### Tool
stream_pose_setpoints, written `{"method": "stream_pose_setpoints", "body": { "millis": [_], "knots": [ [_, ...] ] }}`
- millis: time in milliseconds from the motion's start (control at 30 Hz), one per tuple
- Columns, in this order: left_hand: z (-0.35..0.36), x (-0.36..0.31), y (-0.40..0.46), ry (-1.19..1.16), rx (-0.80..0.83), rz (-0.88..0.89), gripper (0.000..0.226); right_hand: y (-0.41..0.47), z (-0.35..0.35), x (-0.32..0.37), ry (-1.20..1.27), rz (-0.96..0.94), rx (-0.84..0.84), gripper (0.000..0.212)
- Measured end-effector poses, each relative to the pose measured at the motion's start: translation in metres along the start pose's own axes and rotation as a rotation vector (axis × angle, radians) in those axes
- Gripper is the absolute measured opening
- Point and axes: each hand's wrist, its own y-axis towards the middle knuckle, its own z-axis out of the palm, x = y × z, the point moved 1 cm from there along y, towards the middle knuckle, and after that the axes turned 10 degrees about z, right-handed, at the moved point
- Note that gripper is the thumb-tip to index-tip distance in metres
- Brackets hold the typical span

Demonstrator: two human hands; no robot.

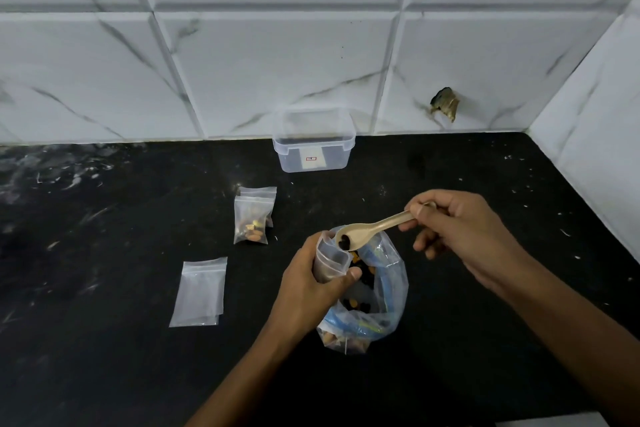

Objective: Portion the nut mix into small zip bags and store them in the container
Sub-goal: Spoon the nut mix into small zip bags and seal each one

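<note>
My left hand [306, 282] grips a small clear zip bag [329, 262] with its mouth held open, just above the large plastic bag of nut mix [377, 305]. My right hand [464, 229] pinches the handle of a beige spoon [367, 229]; its bowl carries a few dark pieces and sits at the small bag's mouth. Two filled zip bags [252, 218] lie on the black counter further back, one overlapping the other. Empty zip bags [200, 293] lie flat to the left. A clear lidless container [313, 140] stands against the wall.
The black counter [104, 218] is speckled with white marks and meets a white marble-tile wall [277, 62] behind and on the right. A dark chipped hole [445, 102] shows in the tile.
</note>
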Motion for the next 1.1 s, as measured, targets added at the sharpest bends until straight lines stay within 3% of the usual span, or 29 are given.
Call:
{"method": "stream_pose_setpoints", "body": {
  "millis": [167,333,433,533,667,800,900,1000,1100],
  "knots": [
    [0.001,-0.002,0.002,-0.005,-0.003,-0.005,0.049,-0.013,0.012,0.010,-0.129,-0.140,-0.065,0.016],
    [0.000,-0.003,0.001,-0.003,-0.002,0.002,0.049,-0.010,0.009,0.007,0.030,-0.013,-0.036,0.016],
    [0.000,-0.003,0.002,0.013,-0.010,0.007,0.054,-0.012,0.008,0.005,0.031,-0.034,-0.017,0.016],
    [0.001,-0.004,0.003,0.031,-0.002,0.022,0.056,-0.017,0.012,0.001,-0.206,-0.244,-0.044,0.014],
    [0.004,-0.004,0.004,0.035,-0.003,0.028,0.051,-0.030,0.021,-0.001,-0.620,-0.719,-0.058,0.020],
    [0.004,-0.007,0.004,-0.008,-0.020,0.023,0.047,-0.033,0.022,-0.004,-0.711,-0.916,-0.141,0.022],
    [0.001,-0.008,0.003,-0.040,-0.032,0.029,0.045,-0.032,0.012,0.001,-0.482,-0.802,-0.335,0.013],
    [-0.004,-0.006,0.000,-0.057,-0.076,0.023,0.047,-0.023,0.005,-0.010,-0.234,-0.501,-0.382,0.012],
    [-0.008,-0.003,-0.002,-0.059,-0.130,0.030,0.053,-0.010,0.014,-0.047,-0.318,-0.269,-0.348,0.011]
  ]
}}
